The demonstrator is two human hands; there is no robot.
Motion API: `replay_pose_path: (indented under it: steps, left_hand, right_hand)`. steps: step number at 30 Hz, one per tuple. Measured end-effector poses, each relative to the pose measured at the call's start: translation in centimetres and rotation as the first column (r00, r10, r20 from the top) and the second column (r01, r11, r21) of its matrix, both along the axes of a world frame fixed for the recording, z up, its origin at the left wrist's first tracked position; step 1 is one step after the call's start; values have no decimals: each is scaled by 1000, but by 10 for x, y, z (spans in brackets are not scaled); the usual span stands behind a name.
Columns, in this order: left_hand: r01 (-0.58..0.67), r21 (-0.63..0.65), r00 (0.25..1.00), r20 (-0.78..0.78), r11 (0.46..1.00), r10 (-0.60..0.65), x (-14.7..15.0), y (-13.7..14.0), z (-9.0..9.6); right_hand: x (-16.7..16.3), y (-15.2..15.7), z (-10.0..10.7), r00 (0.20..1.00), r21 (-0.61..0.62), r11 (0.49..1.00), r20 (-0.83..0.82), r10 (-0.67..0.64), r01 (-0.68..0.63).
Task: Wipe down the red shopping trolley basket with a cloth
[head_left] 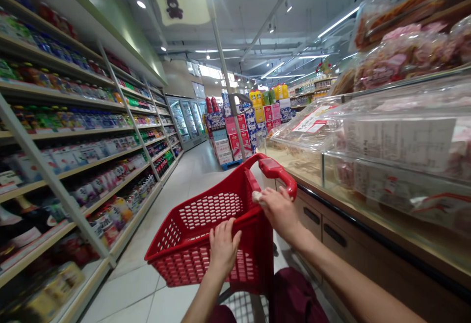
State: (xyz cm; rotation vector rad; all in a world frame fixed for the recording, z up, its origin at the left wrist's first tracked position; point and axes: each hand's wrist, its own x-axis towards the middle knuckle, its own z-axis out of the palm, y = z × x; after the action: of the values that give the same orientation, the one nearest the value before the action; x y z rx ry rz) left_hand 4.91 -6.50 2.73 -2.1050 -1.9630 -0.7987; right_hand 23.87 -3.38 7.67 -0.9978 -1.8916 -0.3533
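Observation:
In front of me stands a red plastic shopping cart (pixel 213 210) with a perforated basket; no goods show in the part of its inside that I see. My left hand (pixel 223 247) lies over the near side rim, fingers hooked across it. My right hand (pixel 279 210) is closed over the cart's rear edge, just below the red handle (pixel 277 172). By its fingertips sits a small white lump (pixel 256 196); I cannot tell whether it is held or fixed to the cart. A pole rises from the cart area with a pale bear flag (pixel 182 5) on top.
Shelves of bottles and packets (pixel 73 132) line the left side. Close on the right runs a counter with clear covers (pixel 368 141) and wrapped baked goods (pixel 405 58). Stacked boxes (pixel 239 136) stand ahead, with glass-door fridges (pixel 187 117) beyond. A tiled aisle (pixel 195 166) leads between.

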Motion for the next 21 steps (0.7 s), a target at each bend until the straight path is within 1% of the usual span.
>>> replay_pose_path:
  steps: [2,3,4,7,8,9,10,11,13,14,15,16,19,20,21]
  left_hand:
    - [6,-3,1000,4,1000,-6,3,0,-2]
    - [8,-1,1000,6,1000,-8,3,-1,-4]
    - [9,3,1000,6,1000,-9,2,-1,-6]
    - [6,8,1000,2,1000,-6,-1,-3,-13]
    - [-3,6,1000,0,1000,3,-1,-4,-14]
    - [-15,1,1000,-2,1000,15,-1,-5,-15]
    - [-26,-10,1000,-3,1000,25,-1,-6,-14]
    - [-31,-28,999,-5,999,31,-1,-7,-13]
    - [-27,-69,1000,-8,997,27,-1,-9,-11]
    - [-19,-86,1000,-8,996,18,-1,-11,-9]
    - [-7,-98,1000,-6,995,7,-2,-12,-9]
    - [4,-103,1000,-3,995,-4,-2,-13,-9]
    - [26,-108,999,22,994,-24,2,-14,-12]
    - [29,-111,999,36,993,-25,4,-14,-12]
    - [28,-120,998,57,992,-22,6,-14,-8]
  right_hand:
    - [-4,-3,-2,993,8,998,102,58,-59]
    - [0,-1,0,990,4,998,128,60,-61]
    - [7,2,4,991,0,999,130,35,-36]
    - [32,17,15,986,13,986,1,-164,164]
    - [36,20,15,976,29,976,-43,-214,216]
    - [35,21,13,970,51,970,-65,-233,237]
    - [30,20,8,975,80,972,-58,-217,221]
    - [22,19,2,986,116,980,-15,-163,164]
    - [4,14,-8,994,176,984,112,-21,1]
    - [-2,13,-11,987,188,980,155,29,-59]
    - [-4,13,-12,985,192,978,168,50,-82]
    - [-3,14,-10,988,186,980,149,36,-64]
    - [11,21,-1,992,143,981,-1,-129,128]
    - [15,22,0,987,136,977,-26,-160,162]
    - [15,21,0,987,138,977,-24,-159,160]
